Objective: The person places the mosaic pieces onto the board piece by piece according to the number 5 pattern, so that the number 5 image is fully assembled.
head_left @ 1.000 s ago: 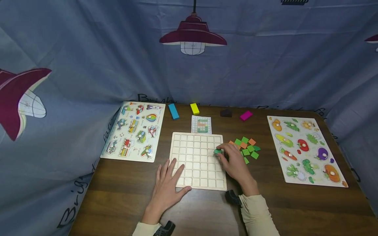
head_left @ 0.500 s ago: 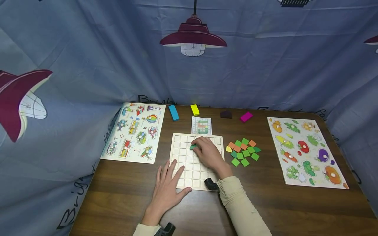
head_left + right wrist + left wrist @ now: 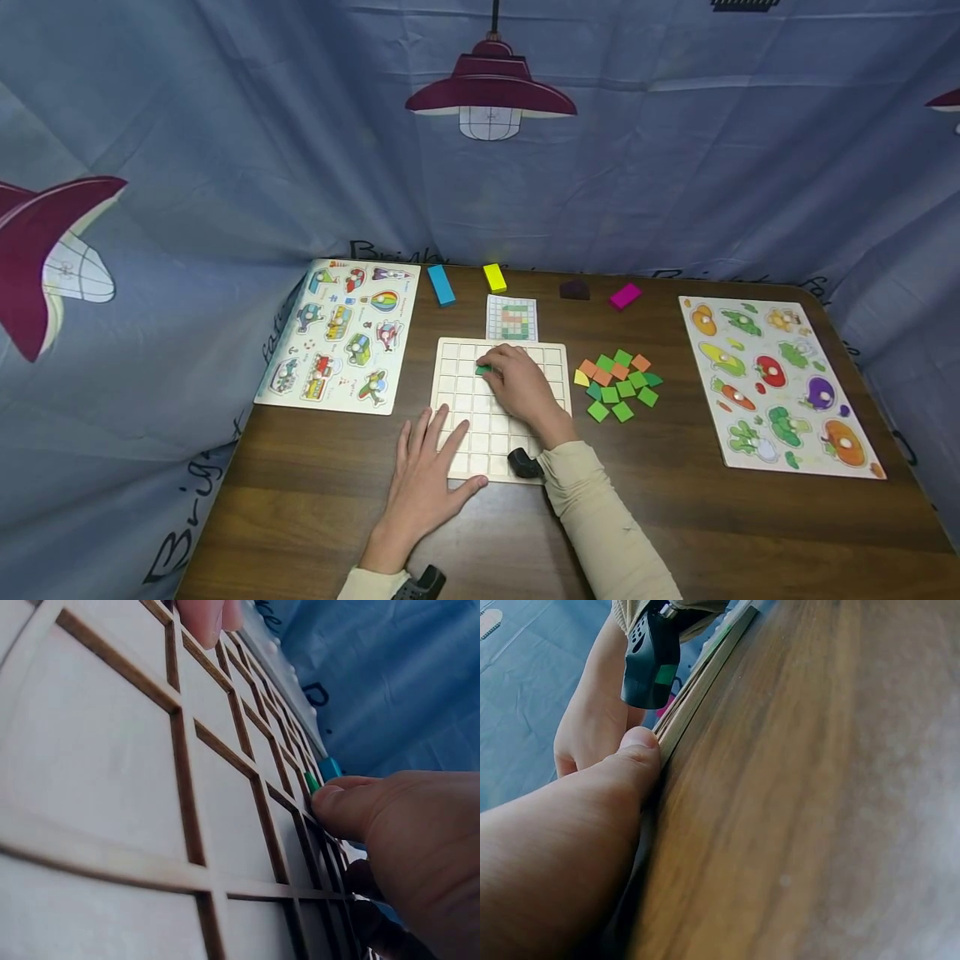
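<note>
A pale wooden grid board [image 3: 480,427] lies in the middle of the table in the head view. My right hand [image 3: 522,390] is over its upper part and pinches a small green tile [image 3: 482,370] between thumb and fingers. In the right wrist view the green tile [image 3: 311,782] shows just past the thumb, at the grid's dividers; whether it sits down in a square I cannot tell. Fingers spread, my left hand [image 3: 423,487] rests on the board's near left corner. In the left wrist view its thumb [image 3: 639,746] touches the board's edge.
Right of the board lies a loose group of green, orange and yellow tiles [image 3: 609,395]. A printed pattern card [image 3: 512,305] touches the far edge. Picture puzzle boards flank it, vehicles [image 3: 337,350] left, vegetables [image 3: 750,375] right. Blue [image 3: 441,286], yellow, dark and magenta blocks stand behind.
My right hand has carried the green tile from the board's right edge leftward to its upper middle, moving only slightly in the last half second. The left hand stays in place.
</note>
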A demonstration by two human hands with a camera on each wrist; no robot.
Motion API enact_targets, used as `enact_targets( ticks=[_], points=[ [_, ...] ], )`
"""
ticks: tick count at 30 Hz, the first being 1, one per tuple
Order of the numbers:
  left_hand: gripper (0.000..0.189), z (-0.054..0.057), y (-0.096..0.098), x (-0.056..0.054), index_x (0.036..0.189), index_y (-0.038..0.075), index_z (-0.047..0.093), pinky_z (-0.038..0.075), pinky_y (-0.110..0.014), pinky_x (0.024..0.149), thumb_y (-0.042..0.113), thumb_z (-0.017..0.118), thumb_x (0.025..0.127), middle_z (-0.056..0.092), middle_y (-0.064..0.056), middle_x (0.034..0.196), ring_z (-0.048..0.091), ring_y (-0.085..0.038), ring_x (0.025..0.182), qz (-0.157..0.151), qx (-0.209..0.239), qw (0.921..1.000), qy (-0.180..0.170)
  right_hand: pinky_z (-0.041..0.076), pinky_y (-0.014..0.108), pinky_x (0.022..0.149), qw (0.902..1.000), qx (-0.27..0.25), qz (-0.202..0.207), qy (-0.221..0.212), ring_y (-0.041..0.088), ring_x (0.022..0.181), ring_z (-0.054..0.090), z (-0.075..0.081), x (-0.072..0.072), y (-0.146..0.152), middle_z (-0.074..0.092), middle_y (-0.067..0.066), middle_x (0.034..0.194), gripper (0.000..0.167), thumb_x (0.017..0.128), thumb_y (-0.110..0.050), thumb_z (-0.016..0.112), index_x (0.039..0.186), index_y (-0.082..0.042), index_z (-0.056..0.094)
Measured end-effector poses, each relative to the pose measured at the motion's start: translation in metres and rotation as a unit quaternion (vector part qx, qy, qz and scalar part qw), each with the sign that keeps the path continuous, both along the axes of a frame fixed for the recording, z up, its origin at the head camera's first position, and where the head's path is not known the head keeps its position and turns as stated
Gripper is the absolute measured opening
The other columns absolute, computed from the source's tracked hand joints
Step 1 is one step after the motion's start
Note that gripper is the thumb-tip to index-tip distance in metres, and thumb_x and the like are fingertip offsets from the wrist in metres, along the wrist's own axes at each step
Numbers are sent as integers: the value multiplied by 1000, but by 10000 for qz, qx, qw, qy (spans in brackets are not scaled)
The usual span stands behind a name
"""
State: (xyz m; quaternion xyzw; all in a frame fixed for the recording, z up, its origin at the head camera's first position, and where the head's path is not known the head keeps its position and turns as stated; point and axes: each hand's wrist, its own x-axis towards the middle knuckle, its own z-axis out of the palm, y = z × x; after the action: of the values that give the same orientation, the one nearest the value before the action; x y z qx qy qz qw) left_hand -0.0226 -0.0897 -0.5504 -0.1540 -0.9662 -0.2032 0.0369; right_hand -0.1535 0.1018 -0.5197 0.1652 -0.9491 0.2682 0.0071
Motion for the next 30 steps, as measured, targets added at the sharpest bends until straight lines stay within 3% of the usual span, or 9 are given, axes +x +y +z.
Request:
enact_targets(
  ticks=[11, 21, 26, 30],
  points=[
    [82, 0, 1, 0, 151, 27, 50, 14, -61, 125, 75, 62, 85, 31, -9, 167, 22, -36, 156, 72, -5, 10000, -21, 56, 38, 97, 10000, 62, -34, 23, 21, 113, 64, 0, 0, 0, 71, -2, 121, 21, 96, -17, 72, 116, -18, 78],
    [82, -1, 1, 1, 150, 29, 51, 17, -61, 125, 76, 61, 84, 32, -7, 166, 23, -34, 156, 152, -47, 9999, -24, 56, 37, 93, 9978, 452, 302, 376, 21, 108, 63, 1, 4, 7, 71, -2, 123, 23, 98, -20, 69, 120, -19, 77],
    [83, 1, 2, 0, 149, 28, 52, 17, -60, 125, 76, 63, 83, 33, -7, 166, 24, -34, 156, 192, -53, 9998, -3, 53, 38, 90, 9979, 208, 348, 513, 22, 105, 61, 7, 13, 24, 72, -1, 119, 17, 96, -19, 72, 111, -18, 80],
    [83, 2, 2, 0, 149, 27, 52, 16, -61, 125, 76, 63, 83, 33, -8, 166, 23, -34, 156, 178, -22, 9998, -17, 53, 42, 89, 9984, -316, -14, 474, 25, 106, 61, 9, 31, 57, 72, 3, 117, 16, 94, -19, 74, 109, -15, 80]
  ],
)
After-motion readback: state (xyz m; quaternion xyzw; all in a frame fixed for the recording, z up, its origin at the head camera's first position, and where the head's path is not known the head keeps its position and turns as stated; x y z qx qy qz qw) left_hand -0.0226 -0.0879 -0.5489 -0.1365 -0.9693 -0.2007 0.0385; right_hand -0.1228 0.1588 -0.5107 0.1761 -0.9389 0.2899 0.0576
